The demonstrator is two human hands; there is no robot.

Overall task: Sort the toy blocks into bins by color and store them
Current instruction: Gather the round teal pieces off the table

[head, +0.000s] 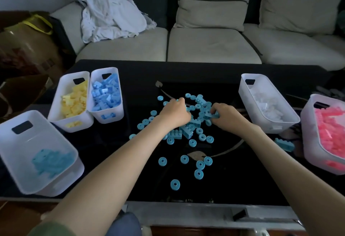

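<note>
Many teal blocks (pixel 187 133): one loose heap.
Left hand (pixel 174 113): fingers curled into heap, grip unclear.
Right hand (pixel 227 117): fingers pinch teal brick (pixel 211 116).

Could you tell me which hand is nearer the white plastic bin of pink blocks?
Right. The right hand is in the teal block pile, left of the white plastic pink-block bin; the left hand lies farther left.

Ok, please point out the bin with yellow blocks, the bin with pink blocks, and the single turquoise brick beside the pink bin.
Yellow-block bin (pixel 61 88): head view, on its bare left wall.
Pink-block bin (pixel 308 129): head view, on its left wall.
Single turquoise brick (pixel 284 144): head view, on its studded top.
</note>
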